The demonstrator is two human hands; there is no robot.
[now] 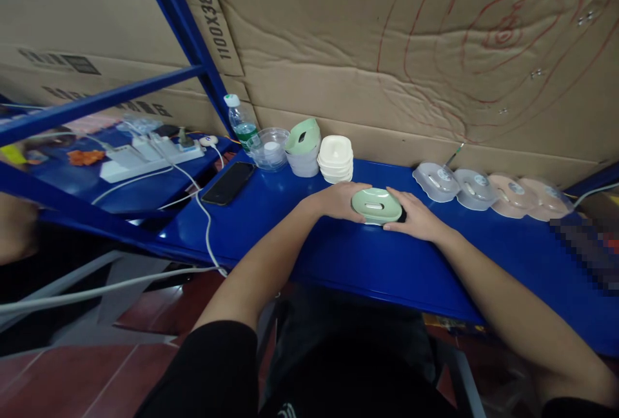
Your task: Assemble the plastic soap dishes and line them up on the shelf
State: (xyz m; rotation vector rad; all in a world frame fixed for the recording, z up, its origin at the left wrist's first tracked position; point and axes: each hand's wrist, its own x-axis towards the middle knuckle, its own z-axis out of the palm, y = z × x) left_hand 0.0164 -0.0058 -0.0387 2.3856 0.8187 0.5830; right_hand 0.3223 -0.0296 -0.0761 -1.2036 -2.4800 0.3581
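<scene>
A pale green oval soap-box piece (376,204) with a slot in its top rests on the blue shelf (348,257) in front of me. My left hand (337,200) wraps its left end and my right hand (416,217) presses against its right end; both hands grip it. A small dark part shows under my right fingers. Just behind stand a stack of cream trays (335,159) and a stack of white trays topped by a tilted green lid (304,145).
A row of clear and pinkish lids (488,189) lies along the cardboard wall at the right. A black phone (228,182), a clear bowl (269,148), a water bottle (241,122) and a power strip (155,151) with white cables sit at the left.
</scene>
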